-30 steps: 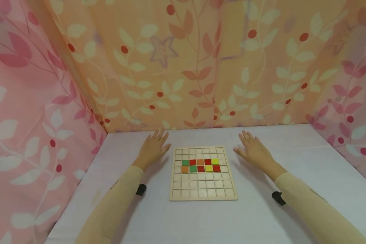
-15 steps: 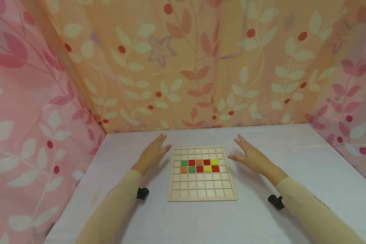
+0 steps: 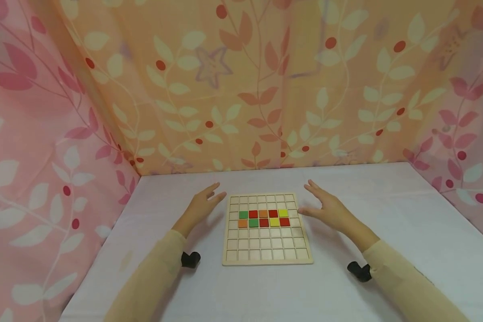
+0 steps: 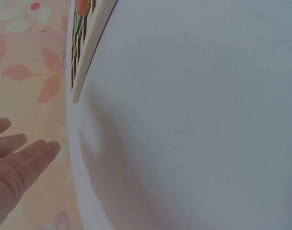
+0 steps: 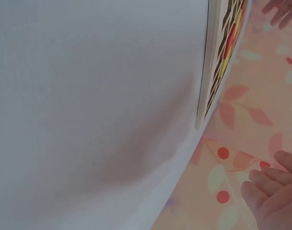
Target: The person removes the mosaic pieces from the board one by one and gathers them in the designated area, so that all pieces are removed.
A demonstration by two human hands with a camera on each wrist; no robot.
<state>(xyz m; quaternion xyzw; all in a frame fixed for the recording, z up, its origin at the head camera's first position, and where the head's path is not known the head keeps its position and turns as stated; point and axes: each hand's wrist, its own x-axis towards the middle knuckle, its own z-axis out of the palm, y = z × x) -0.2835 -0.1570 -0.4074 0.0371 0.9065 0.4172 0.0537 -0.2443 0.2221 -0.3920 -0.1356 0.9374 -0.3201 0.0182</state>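
Observation:
A square wooden grid board (image 3: 269, 255) lies flat on the white table in the head view. Two rows of coloured square tiles fill part of its middle, among them a green tile (image 3: 243, 214), an orange tile (image 3: 243, 223), a red tile (image 3: 284, 222) and a yellow tile (image 3: 283, 213). My left hand (image 3: 199, 206) hovers beside the board's left edge, fingers extended and holding nothing. On the other side, my right hand (image 3: 334, 208) is raised with straight fingers, its thumb tip overlapping the board's right edge in this view. Both wrist views show bare palms and a shadow on the cloth.
A white cloth covers the table (image 3: 265, 295). Behind it hangs an orange leaf-patterned curtain (image 3: 257, 89), with pink curtains (image 3: 32, 179) along the sides. A black device (image 3: 191, 259) sits at the left wrist and a similar black device (image 3: 359, 271) at the right.
Both hands have turned from palms facing down to palms facing inward. The right hand has shifted a little left, nearer the board. Board and tiles stay put.

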